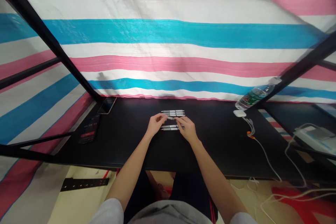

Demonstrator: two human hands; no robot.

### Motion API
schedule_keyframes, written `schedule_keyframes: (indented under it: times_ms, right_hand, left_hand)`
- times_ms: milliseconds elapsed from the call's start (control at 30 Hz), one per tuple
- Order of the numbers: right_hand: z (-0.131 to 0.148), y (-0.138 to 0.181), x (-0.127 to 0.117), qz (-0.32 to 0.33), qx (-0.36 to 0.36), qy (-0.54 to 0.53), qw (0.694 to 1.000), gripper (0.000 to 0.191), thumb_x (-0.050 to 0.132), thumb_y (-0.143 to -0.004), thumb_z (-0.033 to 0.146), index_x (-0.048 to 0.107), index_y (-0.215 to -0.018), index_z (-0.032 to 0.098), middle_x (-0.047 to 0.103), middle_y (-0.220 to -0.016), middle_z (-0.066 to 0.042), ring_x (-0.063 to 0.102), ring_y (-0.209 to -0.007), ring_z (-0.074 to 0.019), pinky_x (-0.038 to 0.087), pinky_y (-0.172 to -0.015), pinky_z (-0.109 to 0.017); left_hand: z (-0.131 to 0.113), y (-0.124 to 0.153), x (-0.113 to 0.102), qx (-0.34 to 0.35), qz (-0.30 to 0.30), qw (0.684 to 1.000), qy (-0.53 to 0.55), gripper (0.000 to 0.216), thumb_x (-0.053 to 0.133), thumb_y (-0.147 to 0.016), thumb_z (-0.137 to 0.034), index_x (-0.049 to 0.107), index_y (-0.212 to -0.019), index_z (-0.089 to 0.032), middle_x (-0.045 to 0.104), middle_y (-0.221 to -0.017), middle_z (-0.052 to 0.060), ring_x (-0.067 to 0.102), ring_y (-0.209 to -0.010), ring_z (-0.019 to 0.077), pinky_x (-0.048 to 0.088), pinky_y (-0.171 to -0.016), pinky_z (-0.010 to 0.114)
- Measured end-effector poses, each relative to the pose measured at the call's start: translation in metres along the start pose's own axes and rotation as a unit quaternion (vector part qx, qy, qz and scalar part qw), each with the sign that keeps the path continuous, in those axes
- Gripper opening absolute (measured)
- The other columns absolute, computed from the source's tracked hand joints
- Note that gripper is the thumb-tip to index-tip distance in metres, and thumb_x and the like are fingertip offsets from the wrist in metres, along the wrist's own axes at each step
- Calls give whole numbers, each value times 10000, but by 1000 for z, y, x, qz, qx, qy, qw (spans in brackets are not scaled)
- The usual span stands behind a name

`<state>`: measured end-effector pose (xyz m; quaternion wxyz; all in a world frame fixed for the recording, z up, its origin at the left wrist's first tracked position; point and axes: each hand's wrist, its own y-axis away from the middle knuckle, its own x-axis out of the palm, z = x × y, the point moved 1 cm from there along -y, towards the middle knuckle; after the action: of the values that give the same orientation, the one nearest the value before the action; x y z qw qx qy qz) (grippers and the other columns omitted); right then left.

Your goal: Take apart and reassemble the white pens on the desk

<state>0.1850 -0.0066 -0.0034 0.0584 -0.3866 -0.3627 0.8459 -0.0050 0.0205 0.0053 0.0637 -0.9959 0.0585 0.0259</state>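
- Surface: a black desk (210,140) is viewed from above, its far edge set against a striped tarpaulin (168,35) of pink, white and blue bands, which is also hung at both sides.
- Room: black frame bars (39,24) are seen crossing the tarpaulin at 10 and 2 o'clock. A power strip (84,184) is visible on the floor at 7 o'clock.
- Desk items: a smartphone (107,105) is placed at 10 o'clock, and a dark device with a lit red display (89,128) at 9 o'clock. A water bottle (253,97) is tilted at 2 o'clock, just beside a white charger (239,113). A white cable (265,157) is run from the charger over the desk edge.
- Pens: white-and-grey pens lie crosswise at desk centre, with the upper pens (172,113) side by side and the lower pens (169,128) nearer the body. The middle pen (170,118) is held between these groups.
- Grip: the left hand (156,125) and right hand (187,128) are both brought in at 6 o'clock, and the middle pen appears pinched by the fingers of each.
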Motion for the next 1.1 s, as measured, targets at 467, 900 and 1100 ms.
schedule_keyframes:
  times_ms: [467, 900, 1100]
  right_hand:
    - [-4, 2, -1, -39, 43, -9, 998, 273, 451, -945, 227, 694, -1071, 241, 671, -881, -54, 641, -753, -165, 530, -724, -280]
    - [2, 2, 4, 8, 5, -35, 999, 291, 449, -959, 244, 689, -1125, 249, 644, -848, -52, 614, -721, -154, 522, -717, -274]
    - [3, 2, 6, -3, -16, -30, 999, 294, 458, -962, 230, 679, -1157, 228, 628, -835, -51, 600, -721, -143, 514, -718, -261]
  left_hand:
    - [1, -9, -2, -17, -118, 977, 180, 279, 474, -877, -474, 447, -795, -208, 394, -566, -61, 452, -486, 84, 413, -508, 227]
    - [0, 3, 4, 0, 37, 999, 11, 357, 665, -772, -477, 692, -909, -148, 457, -583, -35, 374, -453, 62, 309, -428, 204]
    - [-1, 4, 5, 11, 70, 997, -35, 370, 665, -780, -451, 714, -995, -153, 475, -638, -36, 383, -495, 58, 323, -462, 195]
